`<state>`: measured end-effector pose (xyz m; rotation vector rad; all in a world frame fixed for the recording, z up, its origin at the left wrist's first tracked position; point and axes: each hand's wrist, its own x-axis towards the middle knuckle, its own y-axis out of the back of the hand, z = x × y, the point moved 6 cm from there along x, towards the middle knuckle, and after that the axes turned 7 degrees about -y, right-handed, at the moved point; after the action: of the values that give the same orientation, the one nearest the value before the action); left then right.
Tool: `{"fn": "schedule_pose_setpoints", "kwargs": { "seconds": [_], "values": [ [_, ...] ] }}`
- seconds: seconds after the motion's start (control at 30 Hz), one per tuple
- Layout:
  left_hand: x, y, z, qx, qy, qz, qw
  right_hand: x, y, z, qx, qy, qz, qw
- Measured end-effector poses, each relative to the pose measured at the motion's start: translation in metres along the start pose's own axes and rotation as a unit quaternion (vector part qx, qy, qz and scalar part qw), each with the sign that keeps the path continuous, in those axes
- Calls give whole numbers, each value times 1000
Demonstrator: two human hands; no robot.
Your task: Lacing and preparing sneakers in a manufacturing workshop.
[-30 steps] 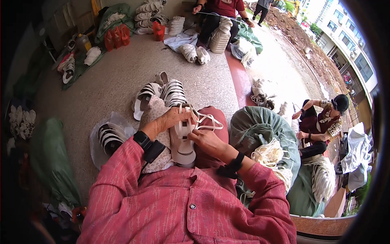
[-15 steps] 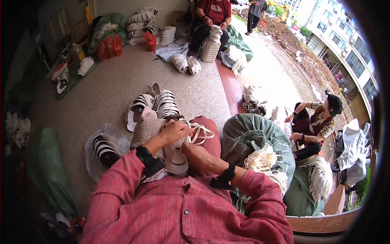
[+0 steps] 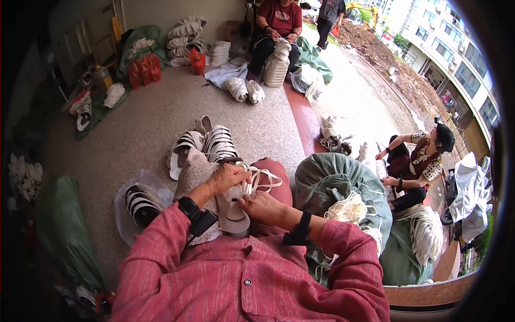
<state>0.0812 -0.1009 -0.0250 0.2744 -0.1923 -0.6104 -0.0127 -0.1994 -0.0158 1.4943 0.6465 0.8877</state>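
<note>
Left hand [image 3: 228, 178] is wrapped around the top of a pale shoe sole [image 3: 232, 210] resting on the person's lap, fingers closed over it and over the white straps [image 3: 263, 177] that loop out just past the knuckles. Right hand [image 3: 263, 206] sits right beside it, touching the sole's edge, fingertips pinched in like it's feeding or tugging a strap end; hard to tell exactly what's between the fingers since the left hand covers that spot.

Looks like the step in hand is threading or fastening the straps onto the sole, and it seems somewhere mid-way, since loose loops are hanging free beyond the left hand. Next move probably calls for keeping the sole steady with the left while the right pulls the strap snug without twisting it.

Just ahead of the left hand there's a small bunch of finished striped sandals [image 3: 206, 144] on the floor, and another sandal on a plastic sheet [image 3: 140, 203] off to the left of the left wrist. To the right of the right hand, a green sack [image 3: 332, 174] with a bundle of white strap material [image 3: 348, 208] on it.
</note>
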Motion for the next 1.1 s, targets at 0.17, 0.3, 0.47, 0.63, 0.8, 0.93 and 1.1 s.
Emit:
{"fn": "schedule_pose_setpoints", "kwargs": {
  "seconds": [0.17, 0.3, 0.47, 0.63, 0.8, 0.93, 1.1],
  "values": [
    [-1, 3, 1, -52, 2, 13, 999, 2, 3, 3, -6, -18, -28, 999],
    [-2, 2, -4, -37, 1, 21, 999, 2, -1, 9, 8, -49, 47, 998],
    [-7, 2, -11, -62, 2, 42, 997, 4, -7, 5, 23, -103, 61, 992],
    [-7, 15, -4, -131, -28, 98, 986, 3, -4, 4, 79, -107, 22, 991],
    [6, 21, -4, -161, -29, 120, 979, -4, -15, 15, 146, -133, -31, 980],
    [5, 12, -8, -205, -16, 111, 972, -2, 4, 37, 404, -169, -51, 898],
    [-3, 12, 10, -202, 11, 103, 974, 3, 86, 74, 694, -255, -11, 673]
  ]
}}
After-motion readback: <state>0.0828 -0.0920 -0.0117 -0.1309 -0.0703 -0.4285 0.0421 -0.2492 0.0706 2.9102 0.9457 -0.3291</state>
